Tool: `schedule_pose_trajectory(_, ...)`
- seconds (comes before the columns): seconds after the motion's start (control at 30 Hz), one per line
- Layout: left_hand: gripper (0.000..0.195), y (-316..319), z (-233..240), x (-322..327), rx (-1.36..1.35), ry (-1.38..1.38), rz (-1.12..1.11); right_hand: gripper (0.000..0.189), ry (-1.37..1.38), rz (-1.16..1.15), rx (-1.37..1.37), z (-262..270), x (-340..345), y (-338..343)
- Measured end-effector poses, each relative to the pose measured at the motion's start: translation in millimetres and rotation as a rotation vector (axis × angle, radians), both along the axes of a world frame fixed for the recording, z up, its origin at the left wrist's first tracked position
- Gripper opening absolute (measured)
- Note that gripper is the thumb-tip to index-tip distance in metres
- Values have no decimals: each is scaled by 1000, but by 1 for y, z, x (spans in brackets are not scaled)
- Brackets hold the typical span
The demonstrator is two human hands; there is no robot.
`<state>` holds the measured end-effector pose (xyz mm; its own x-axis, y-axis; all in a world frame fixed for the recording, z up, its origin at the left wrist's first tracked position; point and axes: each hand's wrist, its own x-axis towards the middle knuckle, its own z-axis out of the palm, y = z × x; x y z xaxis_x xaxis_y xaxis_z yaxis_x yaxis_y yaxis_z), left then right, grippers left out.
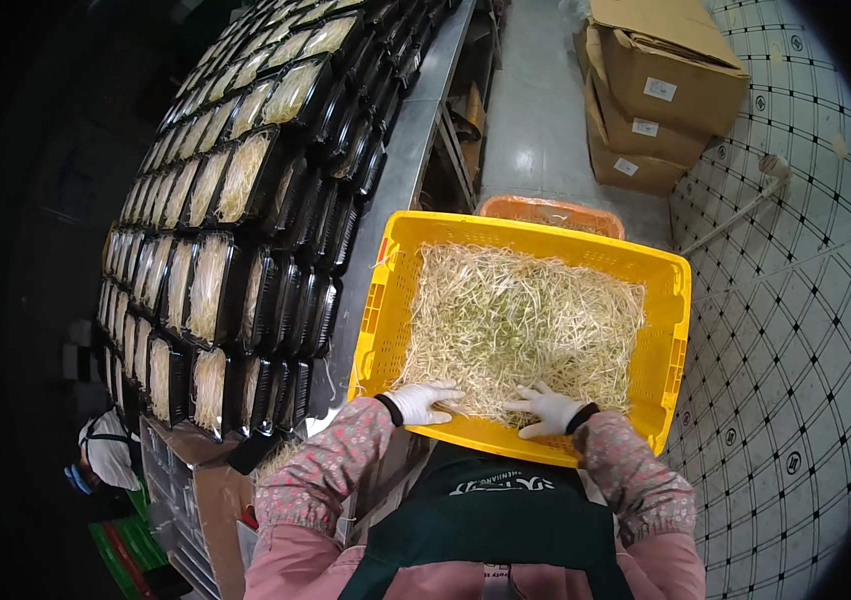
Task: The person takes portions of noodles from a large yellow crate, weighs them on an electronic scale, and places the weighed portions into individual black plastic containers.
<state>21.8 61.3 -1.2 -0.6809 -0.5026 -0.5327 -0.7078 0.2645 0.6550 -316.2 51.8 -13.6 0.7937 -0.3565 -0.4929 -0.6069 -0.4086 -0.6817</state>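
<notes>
In front of me is a yellow perforated plastic crate (538, 229) holding a thick layer of pale bean sprouts (523, 330), greener around the middle. My left hand (419, 403), in a white glove, rests at the near left of the sprouts with its fingers spread. At the near edge, more to the right, my gloved right hand (550, 411) touches the sprouts with fingers apart. Neither hand grips anything that I can see. Both wrists lie over the crate's near rim.
Stacked black plastic trays of sprouts (208, 289) fill the metal table (395, 142) on the left. Beyond the crate are an orange basket (553, 214) and folded cardboard boxes (658, 97). A patterned wall (778, 322) runs along the right. Another person (107, 450) is at lower left.
</notes>
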Motion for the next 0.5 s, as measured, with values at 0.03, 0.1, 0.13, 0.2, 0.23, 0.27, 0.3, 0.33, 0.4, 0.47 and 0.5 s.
schedule_pose_trajectory(0.03,60,-13,15,-1,182,34,5,67,-196,-47,181,-16,-17,-7)
schedule_pose_trajectory(0.1,55,-40,34,10,185,-4,30,51,-124,-351,385,13,-23,-47)
schedule_pose_trajectory(0.13,51,-63,44,3,137,-87,100,48,-110,-388,156,15,-25,-72)
schedule_pose_trajectory(0.2,51,-105,41,-12,-106,-13,335,50,6,-786,148,14,-19,-119)
schedule_pose_trajectory(0.23,59,-123,26,-19,-339,41,418,59,-38,-965,31,-5,-18,-138)
schedule_pose_trajectory(0.27,76,-139,19,-23,-433,-38,506,76,60,-999,-194,11,5,-152)
schedule_pose_trajectory(0.3,95,-153,7,-38,-471,-112,596,90,222,-1062,-243,-1,21,-162)
schedule_pose_trajectory(0.33,100,-155,-8,-46,-436,-85,735,89,247,-1052,-278,0,49,-159)
schedule_pose_trajectory(0.4,101,-145,-27,-69,-336,-49,872,83,213,-973,-274,-2,90,-134)
schedule_pose_trajectory(0.47,89,-124,-35,-88,-160,62,868,68,62,-931,-149,-27,93,-103)
schedule_pose_trajectory(0.5,81,-114,-36,-93,-43,164,859,60,-26,-958,-64,-43,82,-90)
